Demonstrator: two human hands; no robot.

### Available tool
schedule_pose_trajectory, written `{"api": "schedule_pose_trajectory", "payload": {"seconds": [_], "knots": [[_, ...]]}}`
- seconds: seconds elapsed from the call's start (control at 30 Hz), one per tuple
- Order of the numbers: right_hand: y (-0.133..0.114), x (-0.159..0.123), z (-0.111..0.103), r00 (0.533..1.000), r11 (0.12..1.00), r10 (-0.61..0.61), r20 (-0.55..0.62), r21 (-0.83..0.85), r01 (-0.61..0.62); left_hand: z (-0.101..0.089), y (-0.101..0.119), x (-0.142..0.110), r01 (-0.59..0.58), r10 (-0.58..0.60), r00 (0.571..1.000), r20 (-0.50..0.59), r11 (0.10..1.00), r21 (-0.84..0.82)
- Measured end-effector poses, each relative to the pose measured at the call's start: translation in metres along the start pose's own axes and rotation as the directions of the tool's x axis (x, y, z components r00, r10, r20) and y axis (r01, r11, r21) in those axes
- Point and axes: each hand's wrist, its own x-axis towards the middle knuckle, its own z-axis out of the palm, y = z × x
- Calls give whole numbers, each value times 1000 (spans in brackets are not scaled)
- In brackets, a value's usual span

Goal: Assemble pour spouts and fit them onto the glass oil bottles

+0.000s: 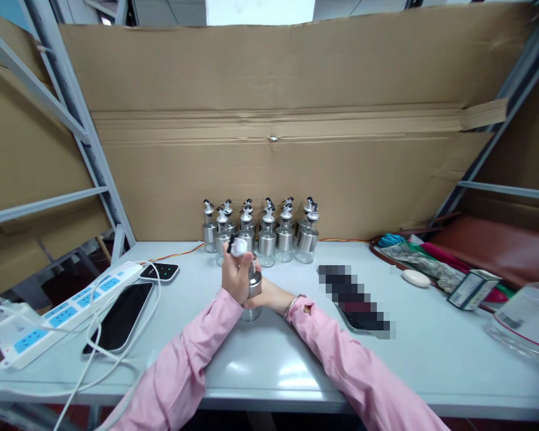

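Gripping a bottle (254, 285) near mid-table, right hand (269, 297) wrapped round its metal-and-glass body; its base shows below the hand, contact with the table (386, 371) hard to tell. Left hand (236, 276) pinches a pourer (239, 246), white with black spout, at about 11 o'clock from the bottle neck. Pourer looks apart from the neck; fingers partly hidden. Pink sleeves (327, 344) on both arms, bracelet (293, 305) at the right wrist.

Clock centred on the held bottle. At 12 to 1: group of similar bottles (267, 246), upright, pourers on, two rough rows, cardboard (269, 167) behind. Orange wire (193, 249) runs at 11. At 9: phone (121, 314), dark screen, power strip (72, 311) just beyond it, white cord (49, 394) looping around. Between 9 and 10: small black device (160, 272). At 3: pixelated thing (354, 297), details unreadable; farther out, white oval (415, 278), small box (474, 290), clear tub (525, 317). Between 2 and 3: brown bag (503, 251), coloured items along its near edge.
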Motion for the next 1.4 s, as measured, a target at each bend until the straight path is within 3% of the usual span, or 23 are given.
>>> {"api": "schedule_pose_trajectory", "payload": {"seconds": [0.1, 0.23, 0.37, 0.5, 0.6, 0.67, 0.77, 0.93, 1.13, 1.23, 1.4], "knots": [[2, 2, 4, 1000, 1000, -1, -10, 0, 1, -1, 3, 2, -74, 75, 997, 13, 997, -12], [8, 4, 4, 997, 997, -74, -37, 14, 74, -9, 5, 8, -69, 69, 997, -16, 998, 11], [12, 2, -6, 972, 1000, -28, -233, 4, 29, -37, 3, 23, -58, 74, 985, -158, 993, 103], [10, 0, -16, 924, 999, 46, -379, 21, -41, -73, -8, 42, -35, 162, 918, -363, 943, 330], [9, 0, -18, 887, 999, 27, -460, -4, -33, -89, -22, 50, -68, 360, 832, -422, 822, 565], [10, 1, -19, 871, 999, 15, -491, -23, -30, -94, -32, 53, -107, 437, 800, -412, 779, 618], [11, 2, -20, 861, 999, 4, -508, -35, -25, -95, -45, 54, -128, 436, 824, -361, 765, 632], [11, 2, -22, 847, 1000, 14, -531, -9, -22, -91, -53, 50, -69, 294, 902, -316, 821, 567], [8, 1, -23, 825, 999, 36, -564, 18, -31, -91, -53, 47, 28, 167, 932, -321, 851, 524], [8, 1, -25, 815, 1000, 29, -579, 10, -28, -92, -55, 47, 35, 164, 940, -300, 827, 561], [9, 0, -29, 815, 1000, 31, -579, 19, -24, -95, -61, 47, -69, 235, 953, -191, 783, 619]]}}
